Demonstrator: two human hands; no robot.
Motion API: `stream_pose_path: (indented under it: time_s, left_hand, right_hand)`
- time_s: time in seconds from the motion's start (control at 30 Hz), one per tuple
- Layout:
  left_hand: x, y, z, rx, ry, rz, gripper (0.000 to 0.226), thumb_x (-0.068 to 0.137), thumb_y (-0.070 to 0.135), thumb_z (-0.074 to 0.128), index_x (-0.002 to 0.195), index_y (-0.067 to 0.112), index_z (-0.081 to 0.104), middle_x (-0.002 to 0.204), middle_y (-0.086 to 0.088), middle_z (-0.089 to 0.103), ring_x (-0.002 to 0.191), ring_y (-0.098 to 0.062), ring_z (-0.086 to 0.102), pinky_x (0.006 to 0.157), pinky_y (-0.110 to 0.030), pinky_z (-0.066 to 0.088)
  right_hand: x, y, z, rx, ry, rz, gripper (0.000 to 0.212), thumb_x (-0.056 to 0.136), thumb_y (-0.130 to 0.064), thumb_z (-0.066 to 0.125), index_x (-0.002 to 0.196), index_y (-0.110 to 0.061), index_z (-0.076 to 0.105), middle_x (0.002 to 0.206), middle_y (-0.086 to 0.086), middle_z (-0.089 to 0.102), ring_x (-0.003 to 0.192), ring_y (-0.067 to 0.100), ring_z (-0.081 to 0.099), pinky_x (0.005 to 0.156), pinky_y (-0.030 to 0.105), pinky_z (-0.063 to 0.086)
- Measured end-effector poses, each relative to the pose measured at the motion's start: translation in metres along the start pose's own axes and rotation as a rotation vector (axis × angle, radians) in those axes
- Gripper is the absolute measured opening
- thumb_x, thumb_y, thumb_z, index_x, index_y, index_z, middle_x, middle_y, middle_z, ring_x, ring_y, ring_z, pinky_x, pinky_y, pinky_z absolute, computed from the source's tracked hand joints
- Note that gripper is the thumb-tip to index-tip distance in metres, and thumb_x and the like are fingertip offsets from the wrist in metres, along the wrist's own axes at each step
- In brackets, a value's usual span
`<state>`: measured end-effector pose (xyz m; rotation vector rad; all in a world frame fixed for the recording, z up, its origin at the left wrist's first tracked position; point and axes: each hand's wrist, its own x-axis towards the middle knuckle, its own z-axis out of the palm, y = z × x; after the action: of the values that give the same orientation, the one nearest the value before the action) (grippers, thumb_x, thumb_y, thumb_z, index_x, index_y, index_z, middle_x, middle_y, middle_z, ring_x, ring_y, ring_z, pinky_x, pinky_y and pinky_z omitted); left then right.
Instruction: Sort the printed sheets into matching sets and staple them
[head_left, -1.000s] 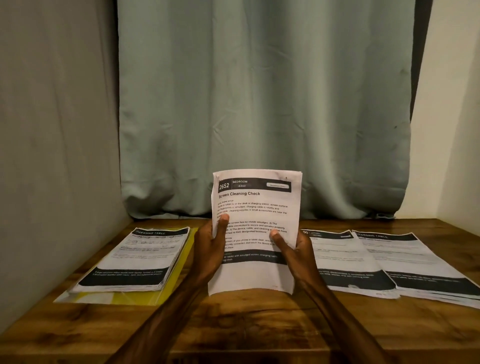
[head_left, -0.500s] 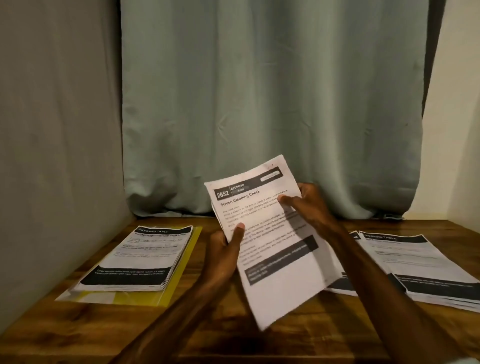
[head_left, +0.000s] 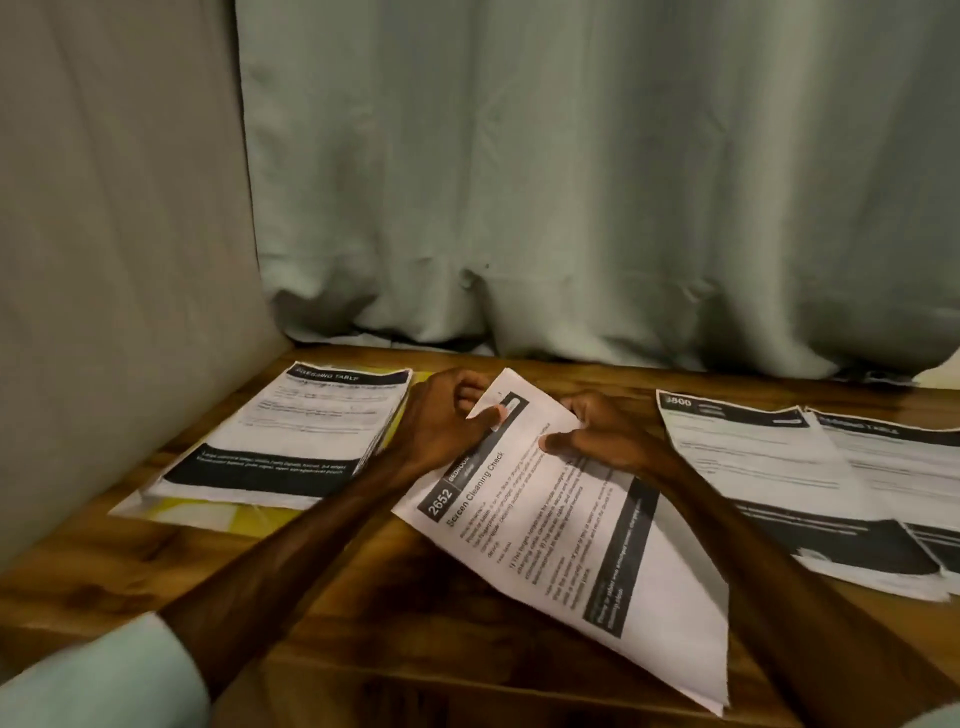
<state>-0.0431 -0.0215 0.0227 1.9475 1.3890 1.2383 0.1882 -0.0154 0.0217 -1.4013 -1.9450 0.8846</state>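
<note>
Head view: our left hand (head_left: 447, 421) pinches top corner of "Screen Cleaning Check" set (head_left: 561, 525), right hand (head_left: 605, 439) grips its edge, sheets tilted over wooden table (head_left: 363, 587).

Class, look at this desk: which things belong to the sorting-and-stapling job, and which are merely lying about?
Job: Screen Cleaning Check sheets, held by left hand and right hand; left stack; 3800 pile; far-right pile.
Lying about: yellow folder under the left stack; curtain; table. No stapler shows.
</note>
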Motion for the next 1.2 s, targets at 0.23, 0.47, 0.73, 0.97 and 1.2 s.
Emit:
stream_pose_path:
  time_s: [0.23, 0.47, 0.73, 0.97, 1.2]
  left_hand:
    - [0.033, -0.022, 0.028, 0.069, -0.157, 0.036, 0.017, 0.089, 0.021, 0.078, 0.104, 0.014, 0.076, 0.098, 0.005, 0.077, 0.075, 0.005, 0.069, 0.064, -0.007, 0.05]
    - [0.031, -0.04, 0.04, 0.195, -0.085, 0.179, 0.029, 0.095, 0.034, 0.07, 0.119, 0.018, 0.068, 0.105, 0.011, 0.071, 0.083, 0.006, 0.065, 0.072, -0.005, 0.047]
    - [0.021, -0.046, 0.049, 0.657, 0.175, 0.623, 0.048, 0.095, 0.038, 0.047, 0.115, 0.001, 0.072, 0.108, -0.018, 0.075, 0.096, -0.034, 0.073, 0.078, -0.044, 0.061]
    - [0.021, -0.044, 0.043, 0.632, 0.228, 0.761, 0.039, 0.097, 0.036, 0.052, 0.107, 0.008, 0.077, 0.107, -0.011, 0.076, 0.096, -0.029, 0.073, 0.081, -0.038, 0.059]
    - [0.025, -0.048, 0.044, 0.451, 0.279, 0.696, 0.018, 0.091, 0.03, 0.07, 0.097, 0.014, 0.076, 0.125, -0.003, 0.069, 0.119, -0.023, 0.057, 0.092, -0.04, 0.05]
  right_hand:
    - [0.003, 0.025, 0.014, 0.222, 0.075, -0.051, 0.026, 0.094, -0.014, 0.07, 0.119, -0.017, 0.065, 0.103, 0.003, 0.078, 0.09, 0.022, 0.076, 0.08, 0.044, 0.063]
    - [0.009, 0.038, 0.028, 0.339, 0.193, -0.02, 0.016, 0.098, -0.018, 0.067, 0.112, -0.014, 0.069, 0.098, 0.009, 0.078, 0.083, 0.033, 0.076, 0.079, 0.057, 0.061]
    - [0.004, 0.033, 0.033, 0.433, 0.237, -0.005, 0.019, 0.097, -0.015, 0.067, 0.115, -0.012, 0.068, 0.099, 0.008, 0.079, 0.086, 0.031, 0.077, 0.079, 0.056, 0.062]
    - [0.004, 0.034, 0.032, 0.459, 0.235, -0.014, 0.022, 0.093, -0.011, 0.072, 0.115, -0.008, 0.07, 0.101, 0.014, 0.078, 0.091, 0.037, 0.075, 0.084, 0.066, 0.057]
    - [0.008, 0.036, 0.032, 0.468, 0.183, -0.063, 0.021, 0.093, -0.009, 0.069, 0.114, -0.007, 0.069, 0.102, 0.015, 0.077, 0.091, 0.038, 0.075, 0.085, 0.06, 0.058]
